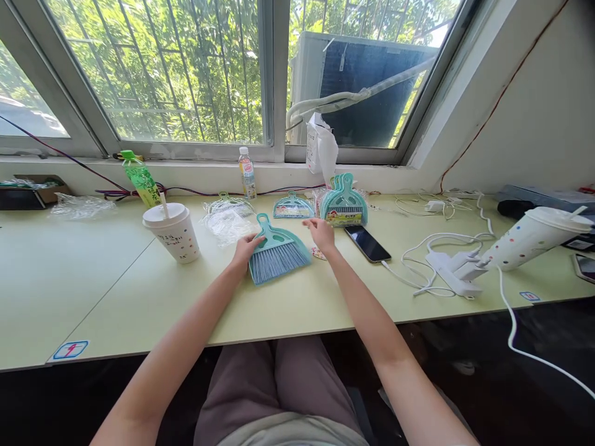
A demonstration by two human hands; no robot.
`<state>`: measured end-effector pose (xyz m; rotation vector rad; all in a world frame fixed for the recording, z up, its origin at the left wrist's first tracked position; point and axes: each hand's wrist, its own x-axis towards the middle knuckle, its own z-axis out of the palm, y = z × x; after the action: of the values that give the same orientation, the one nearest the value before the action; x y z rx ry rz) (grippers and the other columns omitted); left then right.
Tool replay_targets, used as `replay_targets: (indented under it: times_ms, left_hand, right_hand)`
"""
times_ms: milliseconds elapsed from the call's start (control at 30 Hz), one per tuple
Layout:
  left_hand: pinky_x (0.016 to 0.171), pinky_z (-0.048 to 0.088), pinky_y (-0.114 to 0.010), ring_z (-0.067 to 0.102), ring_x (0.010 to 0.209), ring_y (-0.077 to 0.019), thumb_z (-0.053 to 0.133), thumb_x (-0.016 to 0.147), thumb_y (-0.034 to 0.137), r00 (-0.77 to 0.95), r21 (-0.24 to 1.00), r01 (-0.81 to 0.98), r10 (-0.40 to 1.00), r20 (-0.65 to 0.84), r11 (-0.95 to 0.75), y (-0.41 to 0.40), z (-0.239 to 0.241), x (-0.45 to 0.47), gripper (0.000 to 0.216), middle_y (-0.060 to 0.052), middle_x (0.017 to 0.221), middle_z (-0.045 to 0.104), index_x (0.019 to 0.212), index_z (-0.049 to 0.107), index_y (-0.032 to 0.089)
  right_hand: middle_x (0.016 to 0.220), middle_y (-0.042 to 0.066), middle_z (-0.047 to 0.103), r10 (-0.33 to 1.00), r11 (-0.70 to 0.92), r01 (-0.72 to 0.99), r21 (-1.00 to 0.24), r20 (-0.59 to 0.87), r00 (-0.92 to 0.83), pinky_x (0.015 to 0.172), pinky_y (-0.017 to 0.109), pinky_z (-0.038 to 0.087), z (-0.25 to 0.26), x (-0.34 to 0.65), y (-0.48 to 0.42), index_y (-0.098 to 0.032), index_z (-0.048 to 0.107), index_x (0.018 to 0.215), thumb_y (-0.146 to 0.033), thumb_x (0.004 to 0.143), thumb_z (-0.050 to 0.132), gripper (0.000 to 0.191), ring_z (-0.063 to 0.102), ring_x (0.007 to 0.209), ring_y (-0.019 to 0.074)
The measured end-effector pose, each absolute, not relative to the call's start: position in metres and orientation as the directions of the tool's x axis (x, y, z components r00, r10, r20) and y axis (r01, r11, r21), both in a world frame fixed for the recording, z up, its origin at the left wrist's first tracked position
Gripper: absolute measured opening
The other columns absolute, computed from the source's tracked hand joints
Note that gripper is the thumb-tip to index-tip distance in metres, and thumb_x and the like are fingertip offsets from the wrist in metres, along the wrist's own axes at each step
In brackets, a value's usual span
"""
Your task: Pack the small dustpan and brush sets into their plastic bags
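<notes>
A teal dustpan (pixel 289 238) lies on the table in front of me, with a small brush (pixel 279 261) of blue-grey bristles fitted to it. My left hand (pixel 246 249) grips the set by its left edge, near the handle. Just off the set's right side, my right hand (pixel 321 235) hovers with fingers loosely bent and slightly apart; nothing shows in them. A small printed card (pixel 318 253) lies partly hidden beneath that wrist. Behind the hands are another teal dustpan with a printed label (pixel 292 206) and a stack of similar labelled sets (pixel 344 201).
Clear plastic wrapping (pixel 227 220) lies behind my left hand. A paper cup with a straw (pixel 174 234) and a green-capped bottle (pixel 141 179) stand left. To the right are a charging phone (pixel 367 243), a power strip (pixel 453 272) with white cables, and a tilted cup (pixel 530 238).
</notes>
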<state>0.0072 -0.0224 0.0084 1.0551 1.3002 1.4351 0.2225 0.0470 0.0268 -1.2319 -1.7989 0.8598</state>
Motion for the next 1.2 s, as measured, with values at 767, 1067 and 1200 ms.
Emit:
replay_targets:
  times_ms: [767, 1067, 1200]
  left_hand:
    - [0.064, 0.053, -0.029, 0.064, 0.064, -0.016, 0.071, 0.058, 0.014, -0.282, 0.975, -0.222, 0.955, -0.091, 0.027, -0.008, 0.002, -0.017, 0.036, -0.002, 0.074, 0.066, 0.093, 0.063, 0.013]
    - [0.059, 0.054, -0.026, 0.062, 0.063, -0.0127, 0.064, 0.072, 0.016, -0.198, 0.968, -0.235, 0.97, -0.141, 0.092, -0.016, 0.01, -0.011, 0.044, -0.001, 0.084, 0.063, 0.115, 0.055, 0.022]
    - [0.057, 0.054, -0.025, 0.061, 0.062, -0.0117, 0.059, 0.08, 0.021, -0.2, 0.959, -0.26, 0.966, -0.164, 0.109, -0.017, 0.01, -0.005, 0.048, 0.0, 0.088, 0.063, 0.126, 0.049, 0.03]
  right_hand:
    - [0.134, 0.013, 0.054, 0.939, 0.321, 0.858, -0.402, 0.255, -0.231, 0.103, 0.045, 0.034, -0.01, 0.246, 0.076, -0.016, 0.066, 0.117, -0.029, 0.087, 0.06, 0.033, 0.041, 0.126, 0.0314]
    - [0.09, 0.008, 0.069, 0.978, 0.206, 0.526, -0.825, 0.188, -0.088, 0.087, 0.034, 0.045, -0.002, 0.246, 0.083, -0.016, 0.069, 0.081, -0.02, 0.075, 0.067, 0.007, 0.062, 0.092, 0.0222]
    - [0.096, 0.005, 0.068, 0.94, 0.208, -0.077, -0.975, 0.221, -0.258, 0.073, 0.028, 0.049, 0.028, 0.242, 0.061, -0.019, 0.064, 0.089, -0.041, 0.073, 0.071, 0.028, 0.064, 0.082, 0.0174]
